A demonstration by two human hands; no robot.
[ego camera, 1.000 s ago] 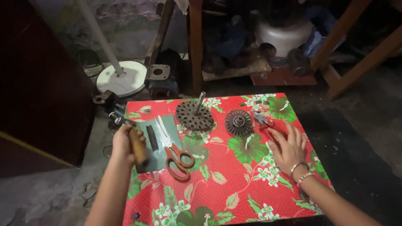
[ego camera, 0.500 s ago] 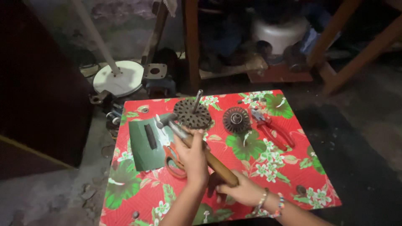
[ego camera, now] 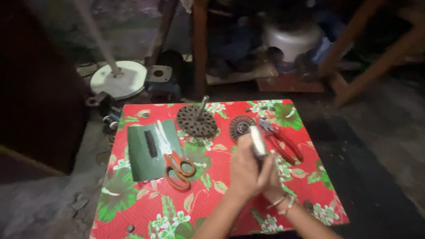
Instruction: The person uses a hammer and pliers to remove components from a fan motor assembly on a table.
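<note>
Red floral tablecloth (ego camera: pixel 146 208), orange-handled scissors (ego camera: pixel 175 163), dark green sheet (ego camera: pixel 141 159), red-handled pliers (ego camera: pixel 283 141).

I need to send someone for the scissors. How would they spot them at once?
On the red floral cloth, find the dark green sheet at its left. The scissors lie across its right edge, the only tool there with orange loop handles.

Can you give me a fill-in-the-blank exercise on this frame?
1. The scissors have ____ handles.
2. The blades of the scissors rest on a dark green ____.
3. Both hands grip one tool with a pale, ____-coloured end.
4. The pliers lie to the ____ of the hands.

Missing words: orange; sheet; white; right
</note>
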